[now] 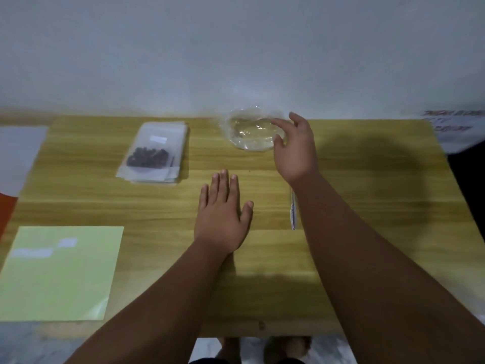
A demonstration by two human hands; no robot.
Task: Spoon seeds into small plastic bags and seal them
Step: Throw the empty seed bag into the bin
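A stack of small clear plastic bags [154, 153] lies at the back left of the wooden table [367, 206]; the top bag holds dark seeds [148, 157]. A clear, seemingly empty bowl [249, 130] stands at the back edge. My right hand [295, 151] hovers at the bowl's right rim, fingers spread and loosely bent, holding nothing; whether it touches the rim I cannot tell. My left hand [223, 214] lies flat on the table, fingers straight. A metal spoon [293, 211] lies on the table, partly hidden under my right forearm.
A pale green sheet [60, 274] with white labels covers the table's front left corner. White paper [18, 156] and something orange [6, 208] lie off the left edge. A wall rises right behind the table. My feet [262, 348] show below the front edge.
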